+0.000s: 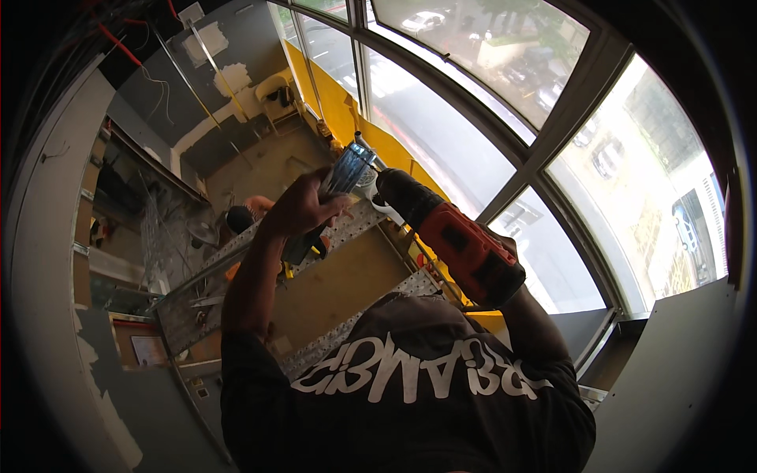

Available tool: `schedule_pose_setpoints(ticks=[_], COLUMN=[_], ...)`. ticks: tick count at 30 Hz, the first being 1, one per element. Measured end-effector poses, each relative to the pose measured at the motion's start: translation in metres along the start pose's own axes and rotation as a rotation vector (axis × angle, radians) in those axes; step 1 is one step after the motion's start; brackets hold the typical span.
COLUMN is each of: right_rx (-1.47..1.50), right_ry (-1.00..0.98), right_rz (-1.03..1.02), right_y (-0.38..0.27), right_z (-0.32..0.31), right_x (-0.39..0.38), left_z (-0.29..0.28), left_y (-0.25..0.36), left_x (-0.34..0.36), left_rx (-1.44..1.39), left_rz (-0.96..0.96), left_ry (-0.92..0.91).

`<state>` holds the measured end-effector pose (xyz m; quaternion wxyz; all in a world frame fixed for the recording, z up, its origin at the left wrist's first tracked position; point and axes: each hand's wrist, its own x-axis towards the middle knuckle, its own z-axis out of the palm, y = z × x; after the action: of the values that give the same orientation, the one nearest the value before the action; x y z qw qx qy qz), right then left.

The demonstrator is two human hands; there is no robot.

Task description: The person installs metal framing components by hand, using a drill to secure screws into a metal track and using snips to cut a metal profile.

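Observation:
My left hand (303, 206) is closed around a shiny, bluish-silver metal piece (351, 167), held up in front of me. Its exact kind I cannot make out. In my right hand (502, 243), mostly hidden behind the tool, is a red and black cordless drill (457, 236). The drill's black front end points at the metal piece, close to its right side; whether they touch is unclear. Beneath both hands lies a perforated metal scaffold plank (351, 225). Some dark and yellow tools (303, 256) hang or lie below my left wrist, partly hidden.
Large framed windows (441, 134) line the right side, with a yellow panel (327, 83) along their base. A white bucket (385, 208) stands beyond the drill. Below are a brown floor (331, 303), another perforated plank (410, 284) and a cluttered lower surface (177, 221). A pale chair (274, 93) stands far off.

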<state>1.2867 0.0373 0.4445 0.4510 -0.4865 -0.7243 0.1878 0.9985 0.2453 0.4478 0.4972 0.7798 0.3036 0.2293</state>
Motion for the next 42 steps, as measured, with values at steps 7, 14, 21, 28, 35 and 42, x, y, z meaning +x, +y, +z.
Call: schedule_pose_setpoints(ticks=[7, 14, 21, 28, 35, 42], right_rx=[0.005, 0.109, 0.072, -0.005, -0.025, -0.016], right_ry=[-0.039, 0.014, 0.011, 0.029, 0.070, 0.193], right_rz=[0.037, 0.039, 0.000, 0.020, 0.216, 0.168], right_y=[-0.001, -0.005, 0.003, 0.001, 0.024, 0.011], right_z=[0.003, 0.015, 0.021, 0.030, 0.062, 0.051], right_x=[0.005, 0.006, 0.006, 0.012, 0.003, 0.013], left_z=[-0.006, -0.002, -0.001, 0.002, 0.015, 0.018], left_y=[-0.014, -0.016, -0.007, 0.000, -0.031, -0.029], left_x=[0.003, 0.001, 0.003, 0.014, 0.018, 0.018], left_rx=[0.006, -0.018, 0.015, 0.245, 0.573, 0.798], left_rz=[0.004, 0.012, -0.013, -0.022, 0.159, 0.142], left_ry=[-0.034, 0.020, -0.034, -0.030, 0.216, 0.378])
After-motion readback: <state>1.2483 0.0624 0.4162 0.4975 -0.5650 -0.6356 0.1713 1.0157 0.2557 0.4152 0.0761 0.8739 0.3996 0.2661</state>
